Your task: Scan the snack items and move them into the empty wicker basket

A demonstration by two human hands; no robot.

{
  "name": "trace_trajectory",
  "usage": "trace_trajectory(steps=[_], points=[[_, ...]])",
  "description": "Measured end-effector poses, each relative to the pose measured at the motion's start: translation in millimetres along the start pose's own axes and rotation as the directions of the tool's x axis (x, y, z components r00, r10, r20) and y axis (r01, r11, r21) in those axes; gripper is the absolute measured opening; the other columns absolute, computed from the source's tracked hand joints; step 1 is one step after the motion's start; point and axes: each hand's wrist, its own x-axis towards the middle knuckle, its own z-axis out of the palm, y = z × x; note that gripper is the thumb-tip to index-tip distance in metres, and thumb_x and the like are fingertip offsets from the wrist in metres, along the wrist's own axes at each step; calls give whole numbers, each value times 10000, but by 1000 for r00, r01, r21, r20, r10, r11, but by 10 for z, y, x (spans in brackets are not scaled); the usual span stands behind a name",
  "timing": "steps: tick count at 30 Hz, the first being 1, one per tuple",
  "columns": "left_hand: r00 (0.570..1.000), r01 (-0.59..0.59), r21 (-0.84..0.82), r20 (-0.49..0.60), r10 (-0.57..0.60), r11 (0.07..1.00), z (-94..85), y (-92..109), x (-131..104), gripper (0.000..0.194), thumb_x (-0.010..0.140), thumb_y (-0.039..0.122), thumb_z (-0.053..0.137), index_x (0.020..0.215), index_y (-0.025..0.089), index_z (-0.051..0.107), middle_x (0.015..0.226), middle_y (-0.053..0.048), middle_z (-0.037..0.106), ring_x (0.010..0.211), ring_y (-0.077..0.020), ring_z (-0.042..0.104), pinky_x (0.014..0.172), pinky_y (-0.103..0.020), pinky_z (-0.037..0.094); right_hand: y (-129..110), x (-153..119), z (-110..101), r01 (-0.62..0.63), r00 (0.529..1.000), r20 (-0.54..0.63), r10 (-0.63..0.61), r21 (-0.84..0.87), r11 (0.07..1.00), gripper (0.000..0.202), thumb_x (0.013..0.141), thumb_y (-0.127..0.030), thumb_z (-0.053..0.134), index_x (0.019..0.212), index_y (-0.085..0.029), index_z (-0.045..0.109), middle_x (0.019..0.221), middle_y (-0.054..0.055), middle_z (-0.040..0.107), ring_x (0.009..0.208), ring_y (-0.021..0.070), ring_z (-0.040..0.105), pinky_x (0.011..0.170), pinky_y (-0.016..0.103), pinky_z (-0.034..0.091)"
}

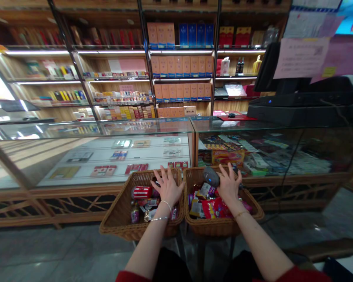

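Note:
My left hand [167, 187] is spread palm-down above the left wicker basket [114, 213], holding nothing I can see. Below it lie a red-and-white packet [142, 192], a small bottle with a purple label [134, 213] and other small packaged goods. Over the right wicker basket [211, 227], my right hand [228, 188] has its fingers stretched apart. Beside its thumb side is a dark grey rounded device [211, 177] with a blue light; whether they touch is unclear. A red snack bag [216, 207] and a yellowish packet [197, 207] lie in that basket, partly hidden by my hand.
Right behind the baskets stands a glass display counter [153, 127] with flat packs inside. A dark monitor [266, 66] and a mouse [231, 115] sit on top, and a cable [292, 160] hangs down its front. Stocked shelves [181, 80] line the back wall.

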Motion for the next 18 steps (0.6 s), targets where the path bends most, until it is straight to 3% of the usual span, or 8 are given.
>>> trace_trajectory(steps=[11,18], points=[[939,-305,5,167,300,952,138,503,-213,904,804,641,577,1565,266,266,1691,-85,69,1528,-396,-93,1173,-714,80,382,-36,-88,-13,1000,-10,13,-67,998,365,763,-124,518,1070,-202,698,1434,73,578,1474,324,228,1146,647,94],[841,-417,-69,349,414,906,210,669,-314,770,814,730,476,1451,297,494,1674,-71,177,1531,-412,-48,1157,-742,-3,440,-109,-29,-69,998,-2,69,-78,995,349,766,-120,528,1058,-203,701,1437,65,577,1471,324,238,1151,638,94]])
